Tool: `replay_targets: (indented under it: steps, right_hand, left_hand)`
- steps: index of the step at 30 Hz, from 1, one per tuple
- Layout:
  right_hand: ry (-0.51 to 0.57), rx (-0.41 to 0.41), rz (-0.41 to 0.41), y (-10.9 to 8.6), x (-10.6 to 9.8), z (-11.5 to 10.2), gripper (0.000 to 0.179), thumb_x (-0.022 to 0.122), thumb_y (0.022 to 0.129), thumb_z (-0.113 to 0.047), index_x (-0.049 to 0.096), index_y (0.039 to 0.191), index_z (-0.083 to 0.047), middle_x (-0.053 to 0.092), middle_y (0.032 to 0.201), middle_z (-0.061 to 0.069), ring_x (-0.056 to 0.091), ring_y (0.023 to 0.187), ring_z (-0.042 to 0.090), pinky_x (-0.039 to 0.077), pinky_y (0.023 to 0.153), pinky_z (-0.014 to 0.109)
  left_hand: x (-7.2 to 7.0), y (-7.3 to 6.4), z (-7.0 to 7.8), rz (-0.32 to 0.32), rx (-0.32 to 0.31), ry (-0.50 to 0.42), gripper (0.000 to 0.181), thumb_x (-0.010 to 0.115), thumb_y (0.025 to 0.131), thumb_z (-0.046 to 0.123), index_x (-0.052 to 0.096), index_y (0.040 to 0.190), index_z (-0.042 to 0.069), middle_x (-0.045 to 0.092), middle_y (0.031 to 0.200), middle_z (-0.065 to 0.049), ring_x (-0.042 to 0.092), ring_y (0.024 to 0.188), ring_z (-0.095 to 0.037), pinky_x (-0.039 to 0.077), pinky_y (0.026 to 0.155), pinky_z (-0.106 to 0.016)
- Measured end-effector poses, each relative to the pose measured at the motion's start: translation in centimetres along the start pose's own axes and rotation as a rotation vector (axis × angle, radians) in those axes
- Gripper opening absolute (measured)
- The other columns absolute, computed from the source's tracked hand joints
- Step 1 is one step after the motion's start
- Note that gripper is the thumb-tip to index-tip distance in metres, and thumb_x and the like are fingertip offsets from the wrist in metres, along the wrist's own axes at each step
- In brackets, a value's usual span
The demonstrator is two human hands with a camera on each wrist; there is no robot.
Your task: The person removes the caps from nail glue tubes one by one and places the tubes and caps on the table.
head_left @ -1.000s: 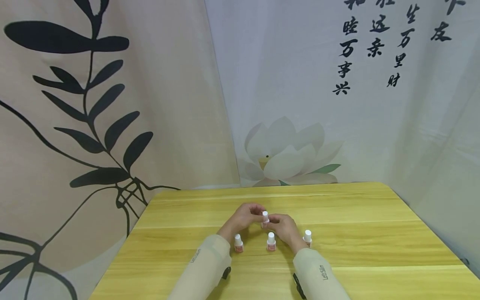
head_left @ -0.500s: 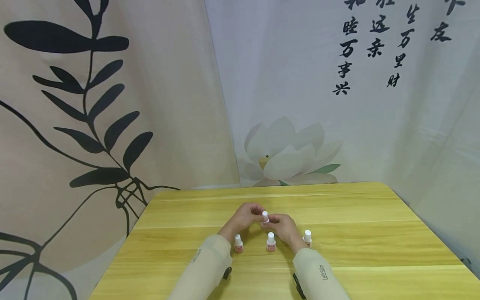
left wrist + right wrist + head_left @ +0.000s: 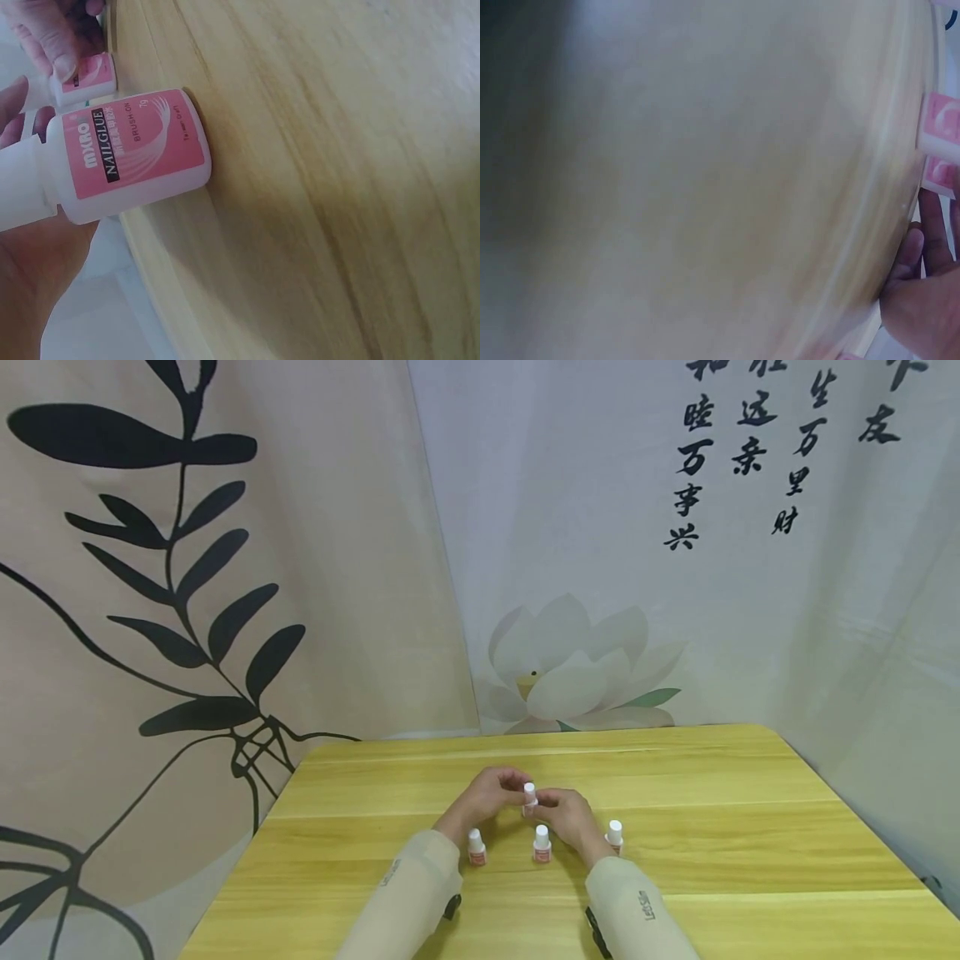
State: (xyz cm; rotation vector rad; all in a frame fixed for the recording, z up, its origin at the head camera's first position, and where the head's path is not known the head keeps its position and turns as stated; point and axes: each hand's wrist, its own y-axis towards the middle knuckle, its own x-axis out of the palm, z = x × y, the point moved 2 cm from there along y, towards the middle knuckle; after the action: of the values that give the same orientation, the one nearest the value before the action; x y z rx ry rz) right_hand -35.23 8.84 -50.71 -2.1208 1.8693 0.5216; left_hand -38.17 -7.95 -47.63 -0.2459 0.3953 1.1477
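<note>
Both hands meet at a small white bottle of nail glue (image 3: 529, 802) with a pink label, upright near the middle of the table. My right hand (image 3: 567, 816) pinches it low on its right side; the left wrist view shows the thumb on the label (image 3: 94, 73). From the other side, my left hand (image 3: 489, 793) grips it near the cap, its far fingers partly hidden. Closer to me stand three like bottles: a left one (image 3: 477, 850), a middle one (image 3: 542, 846) and a right one (image 3: 614, 835), partly covered by the right wrist.
The wooden table (image 3: 712, 827) spreads around the hands. Behind it hangs a curtain (image 3: 360, 568) printed with leaves, a lotus and dark characters. Bare tabletop fills most of the right wrist view, with bottles (image 3: 941, 127) at its right edge.
</note>
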Motion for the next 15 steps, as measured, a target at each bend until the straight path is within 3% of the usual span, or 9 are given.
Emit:
replay_targets:
  steps: [15]
  right_hand:
    - [0.010, -0.015, -0.006, -0.12, -0.03, -0.20, 0.016, 0.074, 0.091, -0.020, 0.076, 0.104, -0.011, 0.074, 0.104, 0.002, 0.063, 0.109, 0.028, 0.045, 0.097, 0.052]
  left_hand:
    - [0.14, 0.31, -0.46, 0.014, -0.004, 0.013, 0.016, 0.076, 0.088, 0.014, 0.069, 0.101, 0.008, 0.066, 0.094, 0.000, 0.058, 0.090, -0.015, 0.048, 0.087, -0.036]
